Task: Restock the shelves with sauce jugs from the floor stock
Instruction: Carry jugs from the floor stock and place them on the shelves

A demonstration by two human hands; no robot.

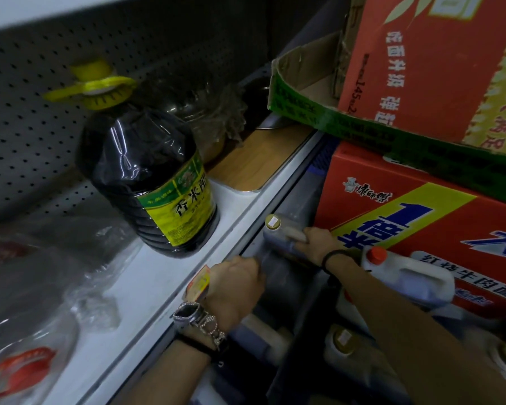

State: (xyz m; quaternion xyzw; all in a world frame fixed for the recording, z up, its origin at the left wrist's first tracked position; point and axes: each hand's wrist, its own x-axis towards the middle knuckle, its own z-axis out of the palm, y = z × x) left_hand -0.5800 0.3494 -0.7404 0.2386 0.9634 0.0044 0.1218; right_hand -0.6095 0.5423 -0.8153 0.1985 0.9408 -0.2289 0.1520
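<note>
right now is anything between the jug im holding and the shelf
Yes. The jug, held by the right hand, is below the shelf lip, and the big dark bottle stands at the front edge just above. Bare shelf shows right of that bottle, before the wooden board.

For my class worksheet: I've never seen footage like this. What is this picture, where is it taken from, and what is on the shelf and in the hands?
No machine here: a person wears one camera on the head, looking down at their own hands, the grips. On the white shelf stands a dark jug with a yellow cap, clear plastic wrap to its left. Cardboard boxes are stacked at right. Below the shelf edge, the right grip curls round the handle of a gold-capped sauce jug. The left grip, wristwatch on, is close beside it; whether it holds anything is unclear.
</note>
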